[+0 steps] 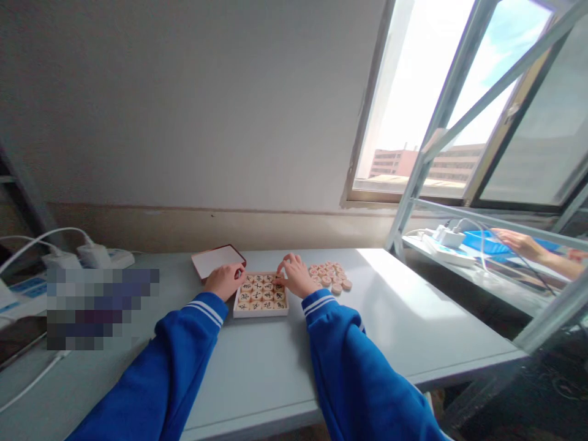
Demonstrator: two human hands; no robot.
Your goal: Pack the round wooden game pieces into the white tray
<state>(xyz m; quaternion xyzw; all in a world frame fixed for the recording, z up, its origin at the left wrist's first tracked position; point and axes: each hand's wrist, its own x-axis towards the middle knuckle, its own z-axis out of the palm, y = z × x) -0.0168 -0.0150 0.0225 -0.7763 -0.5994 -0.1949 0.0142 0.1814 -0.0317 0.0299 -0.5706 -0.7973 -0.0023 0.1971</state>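
A white open box [261, 313] lies on the table, filled with rows of round wooden pieces [258, 296] marked with dark characters. My left hand [224, 280] rests at the box's upper left corner, its fingers curled; whether it holds anything is hidden. At the upper right corner is my right hand [294, 275], fingers bent and fingertips at a piece in the top row. A loose group of similar pieces [327, 272] lies just right of my right hand. The box lid [215, 260], pale inside with a dark red edge, lies behind my left hand.
White chargers [93, 254], cables and a power strip [120, 258] occupy the table's left side. A metal frame [410, 196] stands at the right edge. Beyond it, another person's hand [521, 244] is near a blue tray [487, 242] on a neighbouring table [514, 297].
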